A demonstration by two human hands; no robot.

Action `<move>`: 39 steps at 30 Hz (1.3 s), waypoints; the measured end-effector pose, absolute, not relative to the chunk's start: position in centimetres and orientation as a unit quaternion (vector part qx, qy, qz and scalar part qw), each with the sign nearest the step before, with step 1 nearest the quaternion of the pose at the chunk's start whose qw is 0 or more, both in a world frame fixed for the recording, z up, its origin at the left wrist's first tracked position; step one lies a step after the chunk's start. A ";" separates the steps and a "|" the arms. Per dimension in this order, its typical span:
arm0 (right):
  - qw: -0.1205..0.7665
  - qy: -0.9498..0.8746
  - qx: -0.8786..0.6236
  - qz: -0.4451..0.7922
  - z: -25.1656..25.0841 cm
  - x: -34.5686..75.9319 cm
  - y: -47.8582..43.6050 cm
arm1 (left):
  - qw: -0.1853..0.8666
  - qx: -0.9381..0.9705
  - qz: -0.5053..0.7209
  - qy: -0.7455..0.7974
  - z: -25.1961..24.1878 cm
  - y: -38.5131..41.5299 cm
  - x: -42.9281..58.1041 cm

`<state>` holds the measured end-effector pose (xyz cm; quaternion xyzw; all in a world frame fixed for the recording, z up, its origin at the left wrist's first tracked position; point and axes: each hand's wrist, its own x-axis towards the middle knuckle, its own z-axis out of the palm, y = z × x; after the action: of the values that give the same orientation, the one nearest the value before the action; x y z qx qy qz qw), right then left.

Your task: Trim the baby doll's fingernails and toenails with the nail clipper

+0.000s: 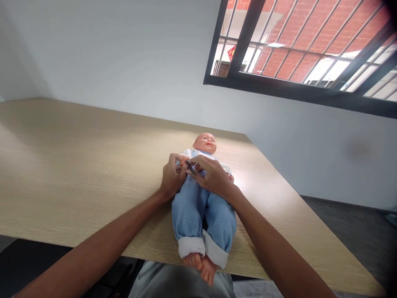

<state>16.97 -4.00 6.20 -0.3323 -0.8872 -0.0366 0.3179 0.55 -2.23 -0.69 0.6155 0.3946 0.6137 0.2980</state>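
A baby doll [204, 207] in blue fleece trousers with white cuffs lies on its back, its head away from me and its bare feet over the table's near edge. My left hand [173, 176] is closed on the doll's small hand [183, 160], on the left of its body. Above the doll's belly, my right hand [214, 174] pinches a dark metal nail clipper [190, 167], its tip at the doll's fingers. Whether the jaws touch a finger is too small to tell. The doll's other hand [230, 177] shows beside my right wrist.
The doll rests on a light wooden table [93, 165] whose right edge slants down toward me. Behind the table is a pale wall [124, 62], with a barred, dark-framed window [297, 45] at upper right. Dark floor [344, 227] shows beyond the right edge.
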 end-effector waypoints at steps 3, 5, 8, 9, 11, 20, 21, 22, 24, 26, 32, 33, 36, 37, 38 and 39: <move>0.324 -0.889 -0.323 -0.032 6.2 17.0 -4.0 | 0.302 0.611 0.621 0.386 -0.7 -2.1 0.7; 0.324 -0.891 -0.318 -0.031 6.2 17.0 -4.0 | 0.306 0.611 0.624 0.380 -0.7 -2.1 0.7; 0.318 -0.894 -0.314 -0.030 6.3 16.9 -4.0 | 0.315 0.614 0.622 0.370 -0.5 -2.2 0.6; 0.314 -0.896 -0.312 -0.030 6.4 16.9 -4.0 | 0.317 0.615 0.621 0.368 -0.5 -2.2 0.6; 0.304 -0.900 -0.310 -0.031 6.6 16.8 -4.1 | 0.322 0.615 0.621 0.364 -0.4 -2.3 0.5; 0.289 -0.911 -0.293 -0.022 6.9 17.0 -4.0 | 0.328 0.608 0.628 0.358 -0.5 -2.2 0.6; 0.290 -0.911 -0.292 -0.022 6.8 17.0 -4.0 | 0.327 0.608 0.629 0.359 -0.4 -2.2 0.6; 0.290 -0.912 -0.291 -0.022 6.8 17.1 -4.0 | 0.327 0.608 0.629 0.359 -0.3 -2.3 0.6; 0.289 -0.913 -0.287 -0.024 6.7 17.1 -3.9 | 0.324 0.608 0.629 0.360 -0.2 -2.4 0.6; 0.287 -0.916 -0.281 -0.027 6.6 17.2 -3.9 | 0.321 0.608 0.630 0.362 -0.2 -2.4 0.6; 0.277 -0.921 -0.271 -0.046 6.5 17.1 -3.9 | 0.319 0.607 0.628 0.368 -0.3 -2.2 0.6; 0.275 -0.921 -0.271 -0.050 6.5 17.1 -3.9 | 0.319 0.607 0.628 0.367 -0.3 -2.2 0.6; 0.267 -0.922 -0.273 -0.059 6.6 17.1 -4.0 | 0.317 0.610 0.628 0.365 -0.3 -2.3 0.6; 0.265 -0.923 -0.273 -0.061 6.6 17.1 -4.0 | 0.315 0.610 0.628 0.365 -0.2 -2.3 0.6; 0.262 -0.924 -0.272 -0.064 6.6 17.0 -4.0 | 0.313 0.611 0.629 0.366 -0.2 -2.4 0.6; 0.260 -0.924 -0.271 -0.065 6.7 17.0 -4.0 | 0.312 0.612 0.628 0.367 -0.1 -2.4 0.6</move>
<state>17.03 -4.04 6.66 -0.2714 -0.9244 -0.0654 0.2599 0.60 -2.39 -0.10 0.6117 0.3666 0.6280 0.3116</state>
